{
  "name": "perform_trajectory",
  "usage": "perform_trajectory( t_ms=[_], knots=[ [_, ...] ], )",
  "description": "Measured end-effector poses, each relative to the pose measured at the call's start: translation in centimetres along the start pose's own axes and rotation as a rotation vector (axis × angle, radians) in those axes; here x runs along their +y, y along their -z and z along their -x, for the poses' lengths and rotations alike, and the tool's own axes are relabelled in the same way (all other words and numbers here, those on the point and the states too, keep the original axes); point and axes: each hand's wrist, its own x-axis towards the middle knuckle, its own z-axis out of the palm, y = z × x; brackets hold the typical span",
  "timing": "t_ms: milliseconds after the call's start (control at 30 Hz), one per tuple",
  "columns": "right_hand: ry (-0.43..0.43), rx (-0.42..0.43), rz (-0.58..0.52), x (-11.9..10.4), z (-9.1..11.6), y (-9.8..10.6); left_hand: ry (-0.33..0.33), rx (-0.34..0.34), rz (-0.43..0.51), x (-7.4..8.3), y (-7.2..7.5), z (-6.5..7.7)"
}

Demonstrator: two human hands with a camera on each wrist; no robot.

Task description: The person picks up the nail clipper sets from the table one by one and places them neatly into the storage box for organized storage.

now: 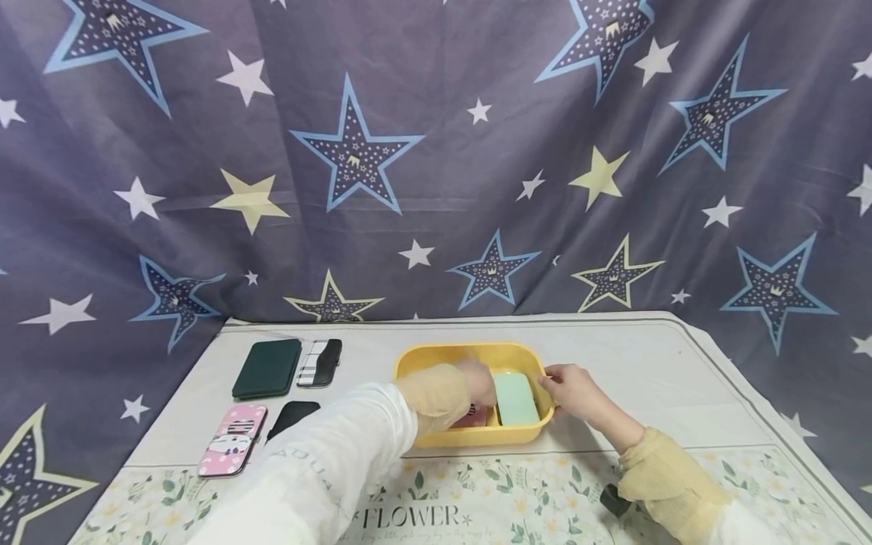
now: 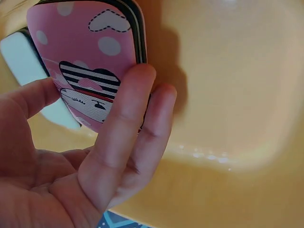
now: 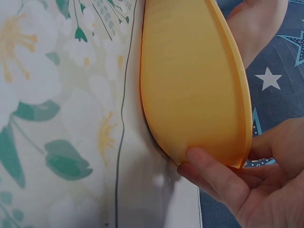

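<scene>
My left hand (image 1: 479, 382) reaches into a yellow plastic bin (image 1: 470, 437). In the left wrist view its thumb and fingers grip a pink hard case (image 2: 90, 42) with a cartoon face, white dots and a dark edge, held at its sides. Beside that case, inside the bin, lies a mint-green case (image 1: 515, 397). In the head view the left hand hides much of the pink case. My right hand (image 1: 575, 390) holds the bin's right end, thumb at the rim and fingers against the outer wall, as the right wrist view shows.
Left of the bin lie a dark green wallet (image 1: 268, 369), a black-and-white case (image 1: 320, 363), another pink case (image 1: 235, 440) and a black item (image 1: 291, 416) partly behind my left sleeve. A floral cloth (image 1: 504, 492) covers the table, and a star-patterned curtain (image 1: 436, 189) hangs behind.
</scene>
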Motion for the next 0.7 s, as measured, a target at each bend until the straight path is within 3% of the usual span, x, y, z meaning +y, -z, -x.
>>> perform_trajectory(
  t_ms=[233, 467, 700],
  knots=[
    [-0.012, -0.003, -0.014, -0.09, -0.05, -0.16, 0.028, -0.015, 0.099, -0.24, -0.39, -0.22],
    [0.001, -0.004, -0.011, -0.31, -0.18, 0.03, -0.023, -0.002, -0.012, -0.56, -0.09, -0.51],
    [0.007, -0.006, -0.021, -0.19, -0.25, 0.04, -0.031, 0.003, -0.032, -0.73, 0.21, -0.90]
  ],
)
